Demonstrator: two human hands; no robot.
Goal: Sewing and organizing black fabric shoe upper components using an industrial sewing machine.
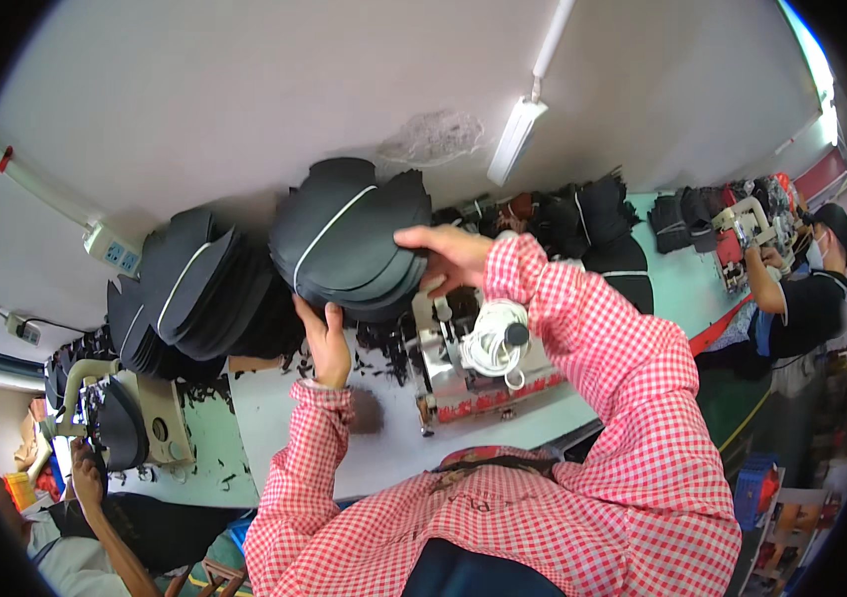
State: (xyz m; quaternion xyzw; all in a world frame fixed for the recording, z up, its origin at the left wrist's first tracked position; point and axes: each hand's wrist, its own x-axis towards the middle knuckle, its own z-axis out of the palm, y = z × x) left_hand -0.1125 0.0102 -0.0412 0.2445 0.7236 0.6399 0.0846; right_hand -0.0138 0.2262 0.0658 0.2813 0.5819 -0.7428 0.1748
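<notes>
A bundle of black curved sheet pieces point(359, 244), tied round with a white band, is held up between my two hands at the back of the table. My right hand point(448, 257) grips its right side, thumb on the top piece and fingers partly hidden behind the edge. Below its lower left edge, my left hand point(328, 346) supports the stack, with fingertips against the pieces. Just beneath the bundle and my right hand stands a sewing machine point(443, 353). A coil of white cord point(493, 340) appears in front of the machine, beside my right sleeve.
More tied black bundles point(194, 289) lean on the wall at left, and others point(597, 224) lie to the right. Dark scraps litter the white table point(294, 438). A co-worker's hand point(87, 473) is at another machine on the left; another person point(806, 289) works far right.
</notes>
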